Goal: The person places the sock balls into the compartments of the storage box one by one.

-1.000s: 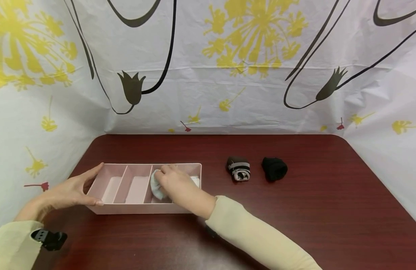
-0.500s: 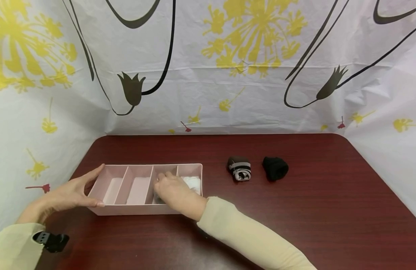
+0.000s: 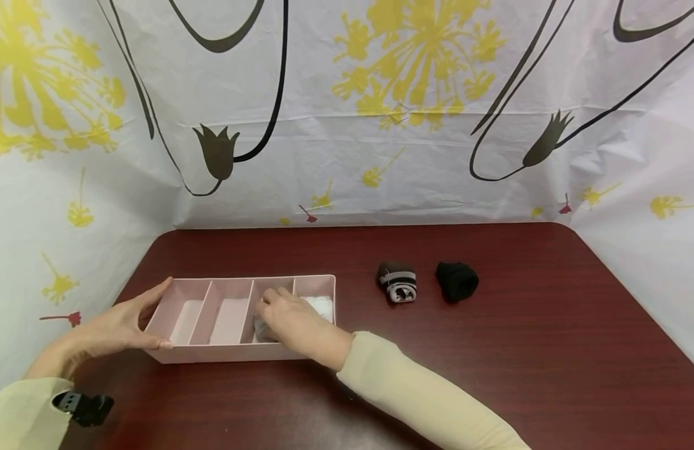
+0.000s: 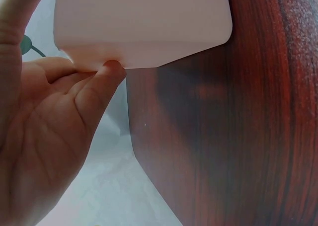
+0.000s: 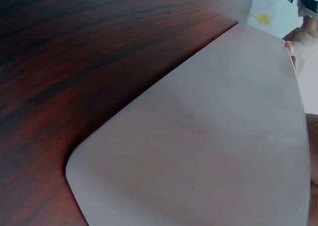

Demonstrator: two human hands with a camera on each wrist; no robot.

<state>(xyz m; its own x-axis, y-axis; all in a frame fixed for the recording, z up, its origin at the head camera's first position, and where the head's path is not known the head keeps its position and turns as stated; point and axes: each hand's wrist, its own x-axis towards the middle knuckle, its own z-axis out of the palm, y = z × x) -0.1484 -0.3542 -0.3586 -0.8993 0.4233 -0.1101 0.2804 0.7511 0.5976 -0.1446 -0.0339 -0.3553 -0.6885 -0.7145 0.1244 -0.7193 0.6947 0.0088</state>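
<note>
A long pink box (image 3: 229, 354) with several compartments lies on the table. My left hand (image 3: 119, 322) grips its left end, thumb on the near side and fingers at the far corner. The left wrist view shows this hand's thumb (image 4: 102, 89) against the box wall. My right hand (image 3: 293, 320) reaches down into the third compartment from the left, fingers curled on a pale grey rolled sock (image 3: 263, 331), mostly hidden under the hand. A white rolled sock (image 3: 322, 306) lies in the rightmost compartment. In the right wrist view the box's outer wall (image 5: 198, 126) hides the right hand's fingertips.
A brown striped rolled sock (image 3: 397, 282) and a black rolled sock (image 3: 456, 281) lie on the dark red table (image 3: 521, 350), right of the box. A white patterned sheet (image 3: 302, 144) hangs behind the table and along both sides.
My right hand has lowered the pale grey sock deeper into the third compartment. My left hand keeps its grip on the box's left end.
</note>
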